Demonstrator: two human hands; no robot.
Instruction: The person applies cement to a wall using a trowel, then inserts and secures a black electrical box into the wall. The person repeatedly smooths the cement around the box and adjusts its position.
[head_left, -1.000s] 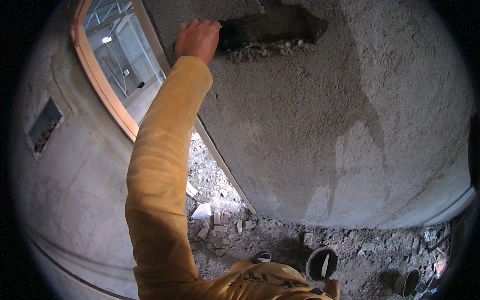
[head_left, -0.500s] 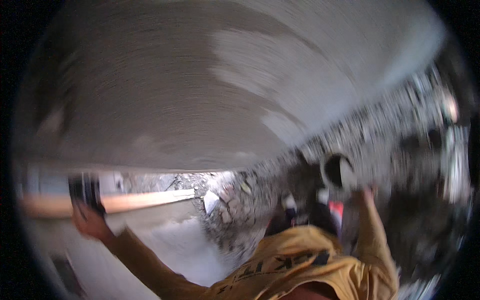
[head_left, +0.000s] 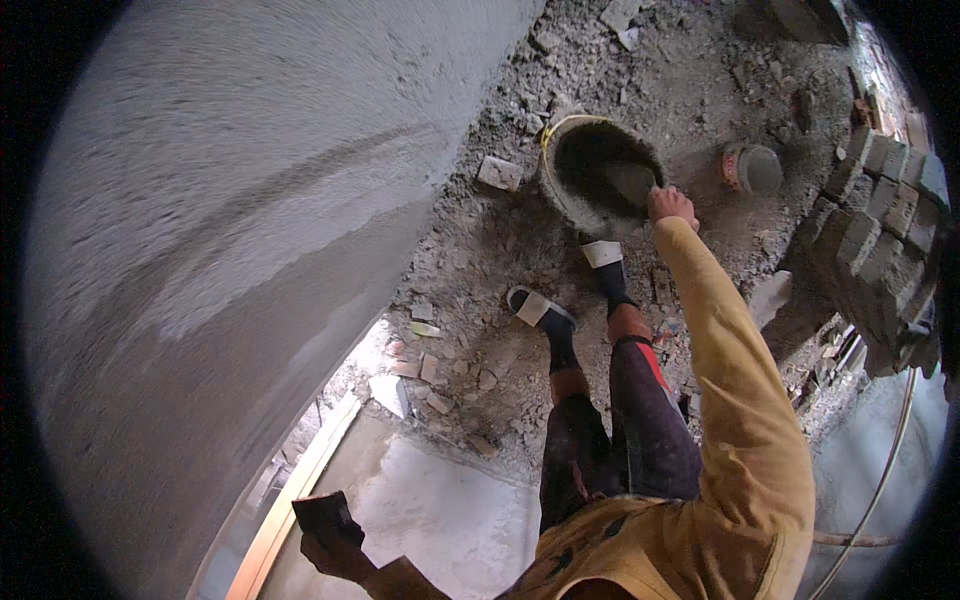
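My left hand (head_left: 335, 555) is closed around a dark, rectangular float (head_left: 327, 515), held low beside a wooden board; its underside is hidden. My right arm stretches forward, with my right hand (head_left: 674, 206) closed at the near right rim of a mortar bucket (head_left: 572, 205). From that hand a grey trowel blade (head_left: 632, 183) reaches into the bucket; its handle is covered by my fingers. Wet grey mortar coats the bucket's inside. On the left rises a plastered wall (head_left: 250, 200), with darker damp patches and paler ones.
A small round pail (head_left: 760, 170) stands right of the bucket. Stacked grey blocks (head_left: 885, 220) rise at the far right. Rubble and a loose brick piece (head_left: 500, 173) cover the ground round my sandalled feet. A wooden board (head_left: 300, 490) edges a smooth slab (head_left: 440, 490); a hose (head_left: 885, 460) hangs lower right.
My view has swung toward the right, bringing the bucket and blocks into clear sight. My right hand has reached forward to the bucket. The float stays in my left hand.
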